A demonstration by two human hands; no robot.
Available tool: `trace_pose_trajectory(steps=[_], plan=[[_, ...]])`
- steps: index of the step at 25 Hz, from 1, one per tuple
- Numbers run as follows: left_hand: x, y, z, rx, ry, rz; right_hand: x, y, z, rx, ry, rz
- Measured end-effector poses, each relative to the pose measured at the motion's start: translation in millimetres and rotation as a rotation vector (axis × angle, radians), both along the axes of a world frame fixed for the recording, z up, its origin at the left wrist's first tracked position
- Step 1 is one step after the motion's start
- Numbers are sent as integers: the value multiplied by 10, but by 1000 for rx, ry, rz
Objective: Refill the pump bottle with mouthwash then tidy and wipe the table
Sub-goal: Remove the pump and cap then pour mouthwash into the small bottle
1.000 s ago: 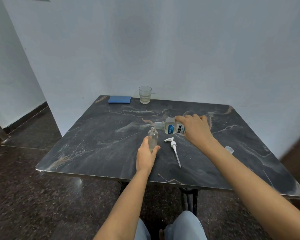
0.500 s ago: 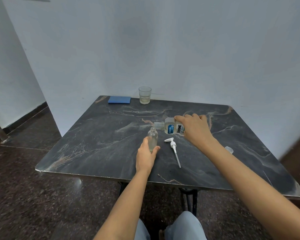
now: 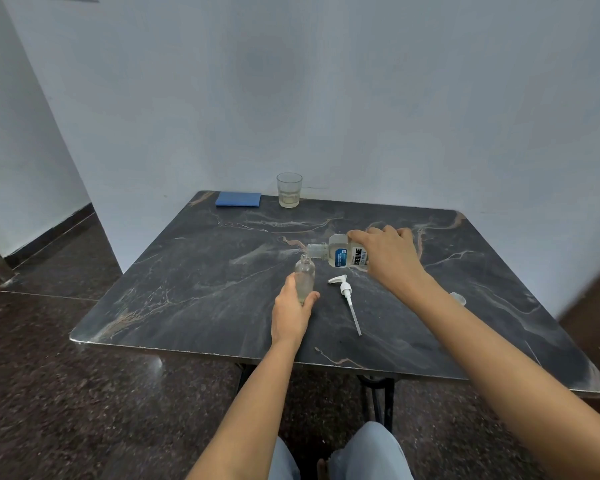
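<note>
A small clear pump bottle [image 3: 305,274] stands upright and uncapped near the middle of the dark marble table [image 3: 194,282]. My left hand [image 3: 291,311] grips its lower part from the near side. My right hand [image 3: 387,258] holds the mouthwash bottle [image 3: 340,255] tipped on its side, its open neck right above the pump bottle's mouth. The white pump head [image 3: 347,295] with its long tube lies flat on the table just right of the pump bottle. A small clear cap [image 3: 457,298] lies beyond my right forearm.
A blue cloth [image 3: 238,199] lies folded at the table's far left, against the wall. Beside it stands a drinking glass [image 3: 289,190] with a little liquid. The table's near edge runs just in front of my knees.
</note>
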State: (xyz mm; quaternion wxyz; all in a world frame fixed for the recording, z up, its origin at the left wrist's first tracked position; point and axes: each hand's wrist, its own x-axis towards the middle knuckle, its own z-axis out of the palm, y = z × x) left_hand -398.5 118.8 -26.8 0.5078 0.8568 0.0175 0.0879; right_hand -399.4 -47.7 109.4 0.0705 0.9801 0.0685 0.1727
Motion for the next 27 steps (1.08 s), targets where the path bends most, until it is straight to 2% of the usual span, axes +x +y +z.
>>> trace_pose_trajectory(steps=[27], plan=[[2,6,-10,-26,-30,-10,-4,26,56,-44,3,2]])
